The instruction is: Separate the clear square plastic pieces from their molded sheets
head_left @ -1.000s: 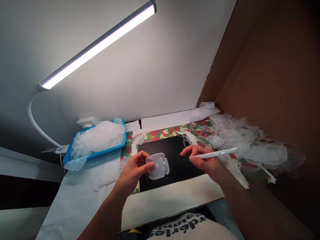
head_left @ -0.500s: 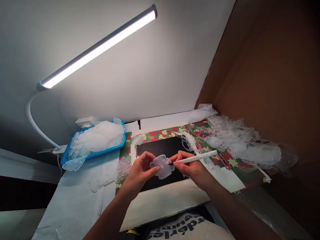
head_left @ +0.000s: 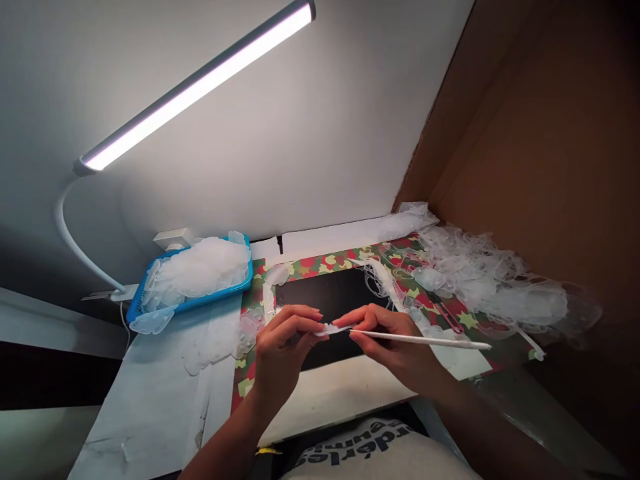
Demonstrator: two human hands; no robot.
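Note:
Between my two hands is a flat, translucent white plastic-like piece [head_left: 330,329], now seen nearly edge-on. My left hand [head_left: 287,340] pinches its left side between thumb and fingers. My right hand [head_left: 387,337] is closed around a slim white-handled craft knife [head_left: 425,339]; its handle points right and its thin tip is at the piece's right edge. The right fingertips are very close to the piece; I cannot tell whether they touch it. Both hands are above a black mat [head_left: 320,293].
A blue basket [head_left: 220,293] heaped with similar pieces stands left. Clear trimmings [head_left: 480,273] pile up at right, beside a red cutter [head_left: 447,315] on a camouflage-patterned sheet [head_left: 320,263]. More clear pieces [head_left: 205,350] lie left of the mat. A bar lamp [head_left: 200,87] hangs overhead.
The piece has tipped from facing me to nearly edge-on. The knife handle has swung from pointing up-right to slightly down-right. My view has shifted slightly.

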